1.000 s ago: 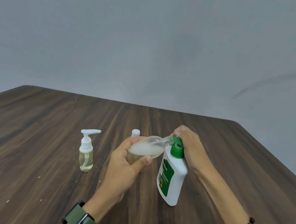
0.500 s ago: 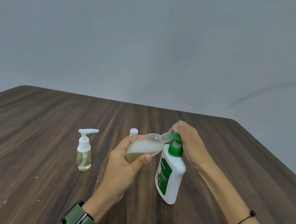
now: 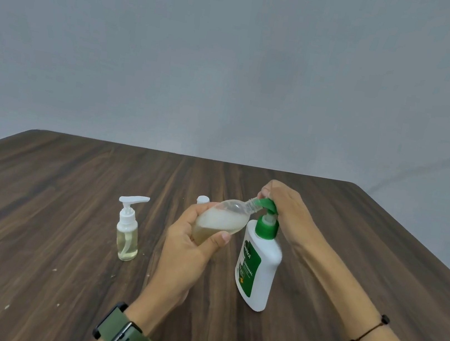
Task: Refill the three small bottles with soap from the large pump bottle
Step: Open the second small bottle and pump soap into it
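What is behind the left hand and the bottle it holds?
Behind the left hand and its tilted small bottle, only a white cap shows on the table. Whatever it sits on is covered, so I cannot tell whether it is a third bottle.

Only a white cap (image 3: 203,199) shows behind the left hand (image 3: 188,249); what is below it is hidden. Label text on the pump bottle (image 3: 259,266) is partly unreadable.
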A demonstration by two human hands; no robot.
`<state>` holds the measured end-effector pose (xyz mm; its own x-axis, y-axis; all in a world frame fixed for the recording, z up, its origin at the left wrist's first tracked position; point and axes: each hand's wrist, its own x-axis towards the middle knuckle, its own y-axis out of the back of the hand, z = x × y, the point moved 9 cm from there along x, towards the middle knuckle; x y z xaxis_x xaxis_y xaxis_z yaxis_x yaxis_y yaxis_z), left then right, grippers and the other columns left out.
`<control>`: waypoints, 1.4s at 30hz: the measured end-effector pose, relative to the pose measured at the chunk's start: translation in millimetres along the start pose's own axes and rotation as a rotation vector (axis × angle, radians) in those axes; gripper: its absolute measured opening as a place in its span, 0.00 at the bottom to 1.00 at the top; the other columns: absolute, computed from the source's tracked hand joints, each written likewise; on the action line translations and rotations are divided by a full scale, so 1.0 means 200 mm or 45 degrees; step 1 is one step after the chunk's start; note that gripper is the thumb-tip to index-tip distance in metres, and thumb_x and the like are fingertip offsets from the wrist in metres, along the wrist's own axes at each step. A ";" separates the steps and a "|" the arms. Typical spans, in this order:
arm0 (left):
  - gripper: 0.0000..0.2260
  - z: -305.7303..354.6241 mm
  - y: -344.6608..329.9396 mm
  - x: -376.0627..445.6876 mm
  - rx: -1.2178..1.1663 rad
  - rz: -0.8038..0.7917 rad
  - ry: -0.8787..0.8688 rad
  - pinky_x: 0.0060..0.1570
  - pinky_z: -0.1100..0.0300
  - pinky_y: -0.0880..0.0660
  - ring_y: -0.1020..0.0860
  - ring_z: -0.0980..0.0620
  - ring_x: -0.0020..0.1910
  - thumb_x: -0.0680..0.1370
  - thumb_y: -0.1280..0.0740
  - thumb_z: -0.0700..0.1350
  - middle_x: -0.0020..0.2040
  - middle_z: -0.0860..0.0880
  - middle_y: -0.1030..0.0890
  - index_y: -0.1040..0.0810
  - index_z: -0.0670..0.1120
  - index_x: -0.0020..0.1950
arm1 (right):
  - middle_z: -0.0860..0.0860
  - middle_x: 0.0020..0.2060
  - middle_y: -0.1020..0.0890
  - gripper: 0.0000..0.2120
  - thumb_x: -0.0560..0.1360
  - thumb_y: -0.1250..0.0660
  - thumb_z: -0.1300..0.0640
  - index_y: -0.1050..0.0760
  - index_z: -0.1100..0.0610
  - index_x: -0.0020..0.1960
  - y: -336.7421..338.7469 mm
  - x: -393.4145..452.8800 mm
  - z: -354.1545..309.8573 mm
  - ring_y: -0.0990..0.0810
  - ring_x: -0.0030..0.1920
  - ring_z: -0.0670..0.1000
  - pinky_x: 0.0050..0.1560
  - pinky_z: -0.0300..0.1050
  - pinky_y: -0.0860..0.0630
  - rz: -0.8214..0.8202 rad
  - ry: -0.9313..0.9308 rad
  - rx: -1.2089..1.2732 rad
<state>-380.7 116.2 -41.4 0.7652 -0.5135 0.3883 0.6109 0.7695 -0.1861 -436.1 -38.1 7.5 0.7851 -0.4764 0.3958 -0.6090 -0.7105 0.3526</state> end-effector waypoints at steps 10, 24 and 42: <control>0.17 -0.03 -0.01 0.00 0.040 -0.021 0.023 0.48 0.59 0.22 0.20 0.60 0.45 0.71 0.32 0.31 0.42 0.60 0.17 0.23 0.53 0.48 | 0.54 0.35 0.29 0.09 0.70 0.47 0.52 0.35 0.55 0.34 -0.02 -0.03 0.06 0.33 0.33 0.46 0.35 0.40 0.36 0.031 -0.057 0.016; 0.17 -0.01 -0.01 0.00 0.037 -0.022 0.047 0.51 0.55 0.23 0.20 0.56 0.49 0.71 0.31 0.32 0.45 0.58 0.17 0.23 0.53 0.49 | 0.56 0.36 0.29 0.09 0.69 0.47 0.52 0.36 0.56 0.34 -0.01 -0.01 0.01 0.33 0.34 0.46 0.34 0.36 0.36 0.029 -0.028 -0.003; 0.17 -0.03 -0.02 0.00 0.023 -0.030 0.058 0.48 0.58 0.22 0.21 0.55 0.49 0.71 0.32 0.31 0.47 0.54 0.19 0.23 0.53 0.49 | 0.54 0.34 0.30 0.10 0.70 0.47 0.52 0.35 0.57 0.35 -0.01 -0.02 0.04 0.35 0.31 0.45 0.33 0.37 0.37 0.026 -0.035 -0.009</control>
<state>-383.1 111.3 -45.5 0.7593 -0.5481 0.3507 0.6254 0.7635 -0.1608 -437.3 -39.2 -1.9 0.7751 -0.5050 0.3798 -0.6258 -0.6969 0.3505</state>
